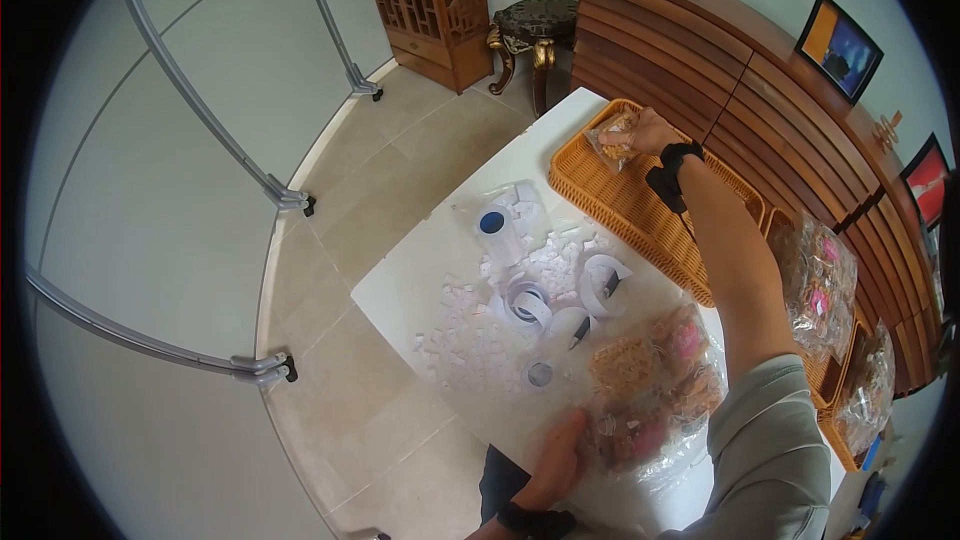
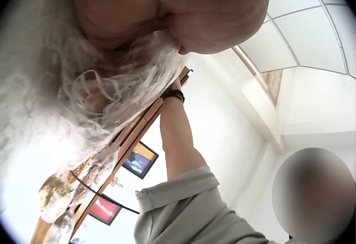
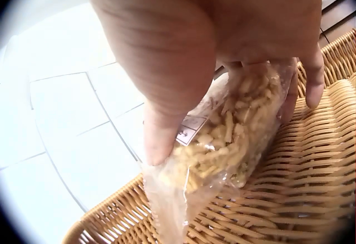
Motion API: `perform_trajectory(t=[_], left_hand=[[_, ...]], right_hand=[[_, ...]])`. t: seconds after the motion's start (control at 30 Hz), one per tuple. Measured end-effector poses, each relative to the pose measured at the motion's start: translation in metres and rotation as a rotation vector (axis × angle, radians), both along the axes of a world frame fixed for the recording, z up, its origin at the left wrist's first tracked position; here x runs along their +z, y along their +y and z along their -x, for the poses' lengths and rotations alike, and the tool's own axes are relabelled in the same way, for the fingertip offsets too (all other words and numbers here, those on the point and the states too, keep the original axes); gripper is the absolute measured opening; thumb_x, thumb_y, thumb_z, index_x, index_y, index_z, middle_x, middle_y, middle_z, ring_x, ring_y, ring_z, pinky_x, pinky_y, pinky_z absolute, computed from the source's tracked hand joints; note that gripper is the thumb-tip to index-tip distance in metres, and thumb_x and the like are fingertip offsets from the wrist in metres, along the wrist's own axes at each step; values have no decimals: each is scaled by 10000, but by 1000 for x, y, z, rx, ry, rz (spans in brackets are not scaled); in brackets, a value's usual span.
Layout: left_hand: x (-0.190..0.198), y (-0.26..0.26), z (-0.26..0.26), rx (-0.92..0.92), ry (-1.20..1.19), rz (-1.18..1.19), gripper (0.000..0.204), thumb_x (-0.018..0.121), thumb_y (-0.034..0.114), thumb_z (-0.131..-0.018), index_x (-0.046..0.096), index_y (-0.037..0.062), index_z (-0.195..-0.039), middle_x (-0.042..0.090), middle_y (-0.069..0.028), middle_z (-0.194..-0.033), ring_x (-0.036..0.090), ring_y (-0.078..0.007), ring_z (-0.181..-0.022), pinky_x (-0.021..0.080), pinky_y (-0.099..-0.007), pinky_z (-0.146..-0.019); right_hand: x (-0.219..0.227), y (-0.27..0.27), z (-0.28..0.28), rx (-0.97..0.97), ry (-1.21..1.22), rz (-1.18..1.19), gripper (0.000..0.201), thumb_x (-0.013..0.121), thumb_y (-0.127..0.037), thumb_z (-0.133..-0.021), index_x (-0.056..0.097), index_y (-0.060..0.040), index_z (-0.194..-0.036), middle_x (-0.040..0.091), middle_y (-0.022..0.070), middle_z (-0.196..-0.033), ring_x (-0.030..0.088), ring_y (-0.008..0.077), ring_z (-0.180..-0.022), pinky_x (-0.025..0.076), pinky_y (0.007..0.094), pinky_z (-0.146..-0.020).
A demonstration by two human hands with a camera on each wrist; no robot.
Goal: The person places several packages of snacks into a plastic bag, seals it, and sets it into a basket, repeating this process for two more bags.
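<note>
My right hand (image 1: 645, 132) grips a small clear packet (image 3: 222, 138) of yellowish snack pieces, thumb on one side and fingers on the other. The packet bears a white label and is at the far end of a long wicker basket (image 1: 640, 208), right by its woven wall. Near the table's front edge, my left hand (image 1: 562, 455) holds the edge of a large clear plastic bag (image 2: 111, 96). Snack packets (image 1: 625, 365) lie at that bag, some with pink labels. In the left wrist view, crinkled plastic comes out below the curled fingers.
On the white table (image 1: 400, 290) lie tape rolls (image 1: 527, 302), a label roll (image 1: 497, 230), a dark marker (image 1: 580, 332) and many scattered white paper bits (image 1: 465, 340). More filled bags (image 1: 820, 280) stand in baskets at the right. A wooden slatted cabinet (image 1: 680, 50) runs behind.
</note>
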State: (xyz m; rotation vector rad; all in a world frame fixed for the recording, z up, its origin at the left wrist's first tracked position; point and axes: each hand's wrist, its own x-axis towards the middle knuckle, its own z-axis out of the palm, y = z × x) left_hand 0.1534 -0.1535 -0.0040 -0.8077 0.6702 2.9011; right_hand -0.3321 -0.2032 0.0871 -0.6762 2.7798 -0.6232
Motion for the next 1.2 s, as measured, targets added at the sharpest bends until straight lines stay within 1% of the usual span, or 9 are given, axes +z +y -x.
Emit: perform_trajectory(t=[0.2, 0.3, 0.4, 0.5, 0.6, 0.8, 1.0, 1.1, 1.2], left_hand=[[11, -1, 4, 34, 6, 10, 459, 373, 324, -1081, 438, -3, -1397, 560, -136, -1346, 572, -265, -1211, 477, -442, -1041], [18, -1, 5, 31, 17, 29, 459, 377, 325, -1080, 443, -3, -1394, 565, -136, -1339, 577, -264, -1204, 477, -441, -1042], [13, -1, 6, 39, 26, 22, 449, 379, 311, -1080, 447, -5, -1391, 559, -134, -1344, 570, -256, -1211, 469, -429, -1048], [12, -2, 6, 40, 33, 3, 440, 375, 298, -1082, 446, -7, -1392, 550, -132, -1354, 563, -250, -1220, 460, -415, -1054], [14, -2, 6, 35, 50, 34, 465, 371, 327, -1079, 441, -4, -1397, 570, -135, -1335, 584, -261, -1192, 477, -428, -1040], [14, -2, 7, 36, 63, 39, 464, 369, 326, -1079, 429, 4, -1407, 562, -134, -1345, 582, -262, -1198, 474, -430, -1045], [23, -4, 7, 20, 71, 27, 469, 375, 334, -1078, 430, 7, -1410, 558, -134, -1359, 576, -267, -1211, 468, -436, -1053], [20, -4, 7, 13, 81, 19, 477, 381, 341, -1077, 430, 5, -1412, 557, -136, -1367, 572, -269, -1222, 465, -437, -1056], [18, -4, 6, 13, 88, 23, 482, 386, 344, -1076, 430, 3, -1412, 557, -137, -1369, 572, -270, -1224, 464, -437, -1059]], right_hand=[[14, 6, -26, 96, 175, -207, 1251, 857, -724, -493, 489, 105, -1353, 597, 260, -1279, 597, 339, -1193, 465, 355, -1021], [10, 10, -29, 28, 213, -172, 1174, 900, -625, -525, 480, 86, -1360, 593, 247, -1292, 577, 330, -1217, 458, 341, -1032], [15, 18, -35, 88, -3, -2, 1077, 943, -501, -535, 505, 81, -1330, 594, 238, -1298, 568, 328, -1236, 467, 342, -1019], [4, 16, -39, 104, 110, 85, 1040, 964, -434, -523, 522, 65, -1321, 624, 231, -1262, 595, 318, -1209, 478, 342, -999], [7, 20, -40, 244, -10, 147, 1005, 956, -441, -537, 541, 43, -1315, 656, 226, -1214, 623, 311, -1174, 485, 347, -989], [15, 21, -49, 188, 35, 48, 993, 940, -447, -546, 545, 46, -1311, 677, 214, -1176, 647, 308, -1125, 489, 346, -983], [20, 17, -52, 170, 6, 108, 1010, 912, -416, -588, 475, 32, -1381, 611, 222, -1295, 604, 300, -1186, 472, 337, -1006], [25, 17, -54, 282, -82, 102, 1033, 902, -424, -601, 442, 7, -1419, 572, 208, -1353, 571, 300, -1230, 456, 336, -1026], [26, 6, -53, 213, -32, -65, 1052, 899, -424, -595, 428, -10, -1440, 572, 188, -1363, 565, 299, -1242, 448, 341, -1040]])
